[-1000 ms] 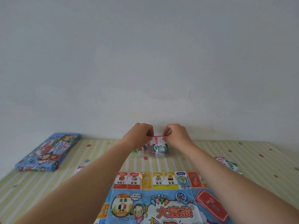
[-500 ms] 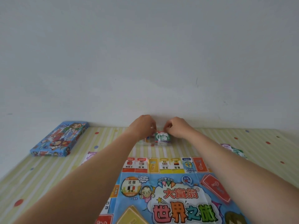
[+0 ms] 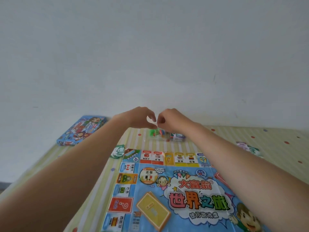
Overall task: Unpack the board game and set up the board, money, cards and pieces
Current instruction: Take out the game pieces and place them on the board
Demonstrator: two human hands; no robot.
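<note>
The colourful printed paper board (image 3: 184, 190) lies unfolded on the striped yellow-green cloth (image 3: 250, 134), with the blue game box (image 3: 82, 131) set aside and a green banknote (image 3: 117, 152) at its corner. Beyond it, the left hand (image 3: 142, 118) and right hand (image 3: 170, 119) meet fingertip to fingertip, seemingly pinching the top of the clear plastic bag of small coloured pieces (image 3: 157, 133). The pieces and the small card pack (image 3: 178, 137) look not yet laid out.

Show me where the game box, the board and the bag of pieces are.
game box (image 3: 82, 131), head view, printed lid.
board (image 3: 194, 185), head view, centre title.
bag of pieces (image 3: 158, 133), head view, coloured pieces inside.
</note>
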